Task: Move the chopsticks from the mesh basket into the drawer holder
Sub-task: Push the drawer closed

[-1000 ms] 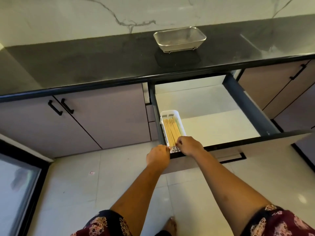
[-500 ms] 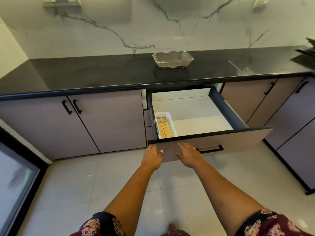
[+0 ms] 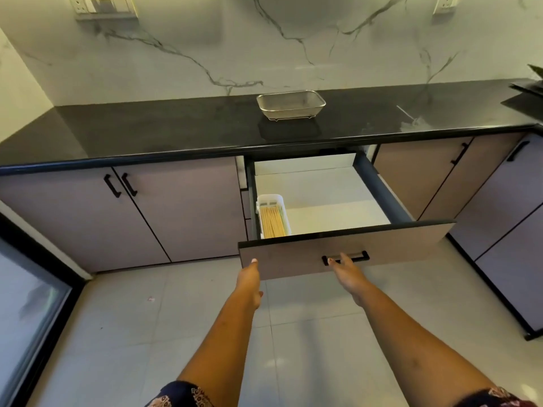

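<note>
item: chopsticks (image 3: 272,221) — pale wooden bundle, lying lengthwise in the white drawer holder (image 3: 273,201), near ends hidden behind the drawer front.
item: drawer holder — narrow white plastic tray, set against the left wall of the open drawer (image 3: 332,198); rest of the drawer floor bare white.
item: mesh basket (image 3: 291,104) — metal, rectangular, standing on the black countertop (image 3: 164,127) directly behind the drawer; nothing seen in it.
item: left hand (image 3: 249,282) — fingers extended and loose, fingertip at the lower left corner of the drawer front (image 3: 346,248); holding nothing.
item: right hand (image 3: 348,274) — fingers spread open, tips reaching up at the black drawer handle (image 3: 346,257); whether they touch it i cannot tell; nothing gripped.
item: cabinet doors (image 3: 123,212) — closed, left of the drawer, black handles.
</note>
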